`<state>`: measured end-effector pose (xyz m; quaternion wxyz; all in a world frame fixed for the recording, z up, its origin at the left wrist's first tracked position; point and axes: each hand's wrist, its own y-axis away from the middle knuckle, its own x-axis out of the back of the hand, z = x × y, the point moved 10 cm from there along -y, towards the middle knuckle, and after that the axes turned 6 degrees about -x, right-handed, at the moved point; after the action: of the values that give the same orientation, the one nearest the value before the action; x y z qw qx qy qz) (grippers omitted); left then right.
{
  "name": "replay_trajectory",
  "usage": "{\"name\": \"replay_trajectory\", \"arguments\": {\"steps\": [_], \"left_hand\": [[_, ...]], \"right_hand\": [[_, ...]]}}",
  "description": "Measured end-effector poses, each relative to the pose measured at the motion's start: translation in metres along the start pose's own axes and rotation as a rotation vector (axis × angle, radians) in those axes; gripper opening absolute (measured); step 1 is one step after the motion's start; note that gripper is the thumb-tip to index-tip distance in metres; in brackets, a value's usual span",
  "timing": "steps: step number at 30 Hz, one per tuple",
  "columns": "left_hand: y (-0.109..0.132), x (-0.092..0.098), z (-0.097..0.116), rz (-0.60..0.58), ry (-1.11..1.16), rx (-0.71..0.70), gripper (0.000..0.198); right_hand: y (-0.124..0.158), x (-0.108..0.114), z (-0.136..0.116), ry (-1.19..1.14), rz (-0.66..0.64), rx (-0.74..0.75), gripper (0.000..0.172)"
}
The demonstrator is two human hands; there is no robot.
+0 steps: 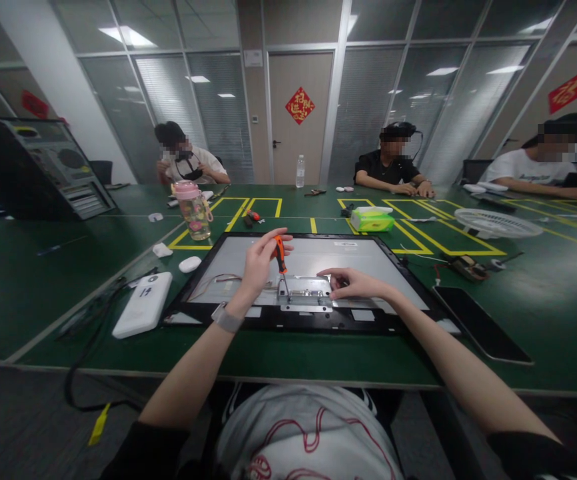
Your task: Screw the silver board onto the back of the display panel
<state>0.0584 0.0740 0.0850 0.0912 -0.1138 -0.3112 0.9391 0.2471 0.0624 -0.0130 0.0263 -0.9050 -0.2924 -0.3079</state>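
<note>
A flat display panel (pixel 368 260) with a black frame lies back side up on the table in front of me. Near its lower middle sits a metal bracket (pixel 306 308) with a row of connectors. My left hand (pixel 261 263) is closed round the orange and black handle of a screwdriver (pixel 279 253), whose shaft points down at the left part of the bracket. My right hand (pixel 356 283) rests at the bracket's right end, fingers bent against it; whether it pinches a small part is hidden. Thin cables (pixel 218 279) run over the panel's left side.
Left of the panel are a white power bank (pixel 143 303), a white mouse (pixel 189 265) and a pink-lidded bottle (pixel 193 210). To the right lie a black phone-like slab (pixel 481 323), a fan grille (pixel 498 223) and a green tissue pack (pixel 371 219). Several people sit across the table (pixel 293 357).
</note>
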Motion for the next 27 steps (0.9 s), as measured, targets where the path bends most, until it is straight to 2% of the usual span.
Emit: {"name": "replay_trajectory", "arguments": {"steps": [6, 8, 13, 19, 24, 27], "left_hand": [[0.002, 0.009, 0.011, 0.073, -0.216, -0.100, 0.020], [0.002, 0.009, 0.009, 0.074, -0.205, -0.103, 0.020], [0.002, 0.003, -0.004, 0.022, -0.020, -0.026, 0.033], [0.003, 0.003, 0.004, 0.021, -0.100, -0.064, 0.026], [0.003, 0.012, 0.013, 0.092, -0.236, -0.155, 0.016], [0.003, 0.010, 0.008, 0.072, -0.184, -0.133, 0.022]], "right_hand": [[0.001, 0.001, -0.002, 0.016, 0.013, 0.006, 0.072], [0.001, 0.001, -0.002, 0.017, 0.013, 0.005, 0.072], [0.000, 0.000, -0.001, 0.018, 0.010, 0.009, 0.071], [-0.001, 0.000, 0.001, 0.008, 0.009, 0.005, 0.071], [0.000, 0.000, 0.000, 0.005, 0.009, 0.002, 0.073], [0.001, 0.000, -0.002, 0.001, 0.007, 0.001, 0.072]]}}
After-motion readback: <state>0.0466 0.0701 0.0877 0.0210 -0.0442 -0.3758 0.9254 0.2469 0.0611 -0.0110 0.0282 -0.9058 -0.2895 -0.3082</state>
